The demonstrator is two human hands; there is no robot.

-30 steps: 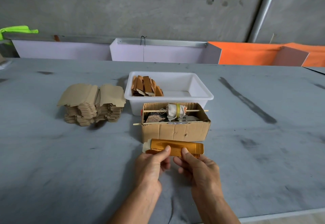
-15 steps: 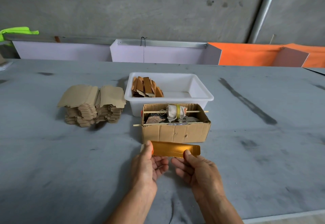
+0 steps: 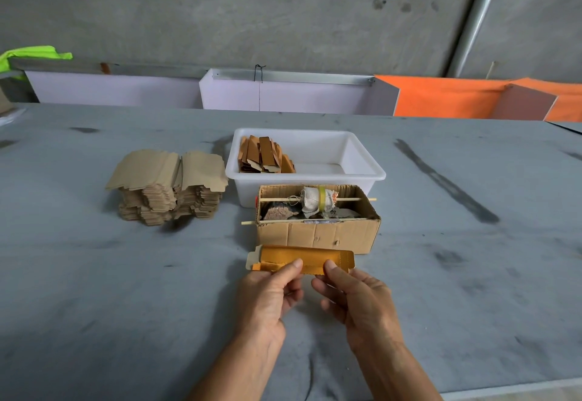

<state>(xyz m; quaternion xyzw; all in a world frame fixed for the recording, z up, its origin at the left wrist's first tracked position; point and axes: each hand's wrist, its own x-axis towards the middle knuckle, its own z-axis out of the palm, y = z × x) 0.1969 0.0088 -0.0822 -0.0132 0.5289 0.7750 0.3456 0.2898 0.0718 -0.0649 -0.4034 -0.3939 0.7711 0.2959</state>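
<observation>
A long gold card box blank (image 3: 302, 259), partly folded, is held flat just above the grey table, right in front of a cardboard box. My left hand (image 3: 271, 296) pinches its near edge left of centre, thumb on top. My right hand (image 3: 352, 300) pinches the same edge right of centre. A pale tab sticks out at the blank's left end.
The open cardboard box (image 3: 318, 233) holds a cloth bundle on a wooden skewer. Behind it stands a white plastic tub (image 3: 365, 161) with several folded gold pieces. A stack of flat brown card blanks (image 3: 167, 189) lies to the left. The grey table (image 3: 94, 290) spreads around.
Half a second ago my left hand was open along the blank's left end; now its thumb is back on the near edge, pinching. The blank's lower flap is folded up again.
</observation>
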